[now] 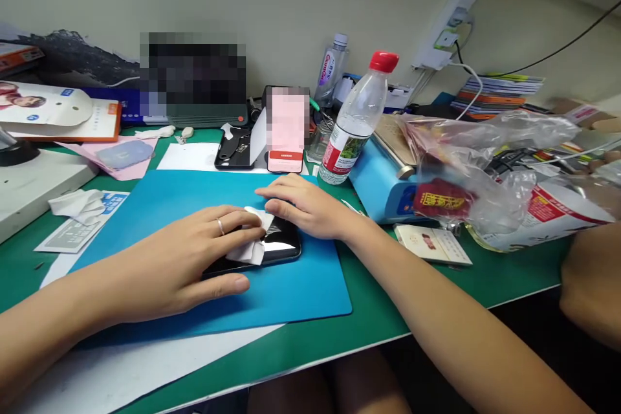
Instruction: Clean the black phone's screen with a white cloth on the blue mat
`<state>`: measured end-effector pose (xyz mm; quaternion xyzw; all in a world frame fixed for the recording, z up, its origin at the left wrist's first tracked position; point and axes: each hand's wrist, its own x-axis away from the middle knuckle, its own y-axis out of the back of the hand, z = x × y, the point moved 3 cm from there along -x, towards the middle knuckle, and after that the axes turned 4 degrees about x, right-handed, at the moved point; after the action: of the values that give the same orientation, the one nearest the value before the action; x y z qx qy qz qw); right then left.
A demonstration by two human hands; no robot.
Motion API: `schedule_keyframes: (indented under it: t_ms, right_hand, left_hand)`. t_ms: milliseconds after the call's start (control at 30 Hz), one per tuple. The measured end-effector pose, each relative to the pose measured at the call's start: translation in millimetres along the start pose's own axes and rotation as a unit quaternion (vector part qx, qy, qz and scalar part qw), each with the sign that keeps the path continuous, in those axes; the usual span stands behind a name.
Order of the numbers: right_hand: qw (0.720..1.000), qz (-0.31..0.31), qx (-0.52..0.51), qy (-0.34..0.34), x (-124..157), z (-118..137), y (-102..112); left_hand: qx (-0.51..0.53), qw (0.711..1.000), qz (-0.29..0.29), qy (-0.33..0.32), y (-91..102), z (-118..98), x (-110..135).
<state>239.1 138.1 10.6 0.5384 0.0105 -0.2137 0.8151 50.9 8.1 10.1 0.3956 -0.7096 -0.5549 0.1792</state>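
A glossy black phone [282, 247] lies flat on the blue mat [301, 294], partly covered by my hands. A crumpled white wipe [250, 252] is on top of it. My left hand [198, 255], with a ring on one finger, reaches over the phone and presses the wipe under its bent fingertips; its thumb points out to the right along the near side. My right hand [305, 207] is at the phone's far right side, thumb close to the wipe and fingers along the far edge. Part of that grip is hidden.
Behind the mat stand a lit phone [286, 129], a black case [233, 149] and a red-capped water bottle [353, 119]. To the right are a blue box [383, 187], a plastic bag [504, 187] and a cigarette pack [431, 244]. A used tissue [80, 207] lies left.
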Motion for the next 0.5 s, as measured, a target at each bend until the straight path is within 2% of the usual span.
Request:
schedule_keyframes:
  t_ms: [133, 333, 500]
  right_hand:
    - [1.0, 0.008, -0.013, -0.006, -1.6, 0.3, -2.6]
    - [1.0, 0.014, -0.021, 0.003, -3.0, 3.5, -2.3]
    - [1.0, 0.006, -0.012, 0.013, -2.4, 4.4, -2.1]
  left_hand:
    - [-0.002, 1.0, 0.012, -0.014, -1.1, 0.4, 0.2]
    - [0.035, 0.998, 0.033, -0.039, 4.4, -10.2, -4.0]
    - [0.069, 0.996, 0.043, -0.018, 7.5, -7.9, -4.9]
